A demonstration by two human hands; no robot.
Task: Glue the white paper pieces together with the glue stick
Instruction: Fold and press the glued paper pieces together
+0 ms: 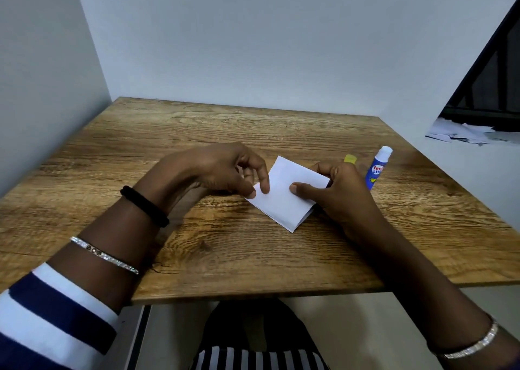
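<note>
pressing the glued papers flat

both hands rest on the white paper [284,198] near the middle of the wooden table [197,150]. the left hand [225,169] holds nothing; its fingers are loosely curled, with a fingertip and thumb pinning the paper's 9 o'clock edge. the right hand [337,189] presses its thumb on the sheet's centre, its other fingers at the 3 o'clock edge; whether they grip that edge cannot be told. for a sound bond, it seems best to keep the edges aligned and rub firmly outward from the centre. the paper lies flat as a tilted rectangle, with a second layer showing along its lower right edge. the glue stick [378,168] stands uncapped at 2 o'clock of the paper, its yellow cap [349,159] just beside it.
</note>
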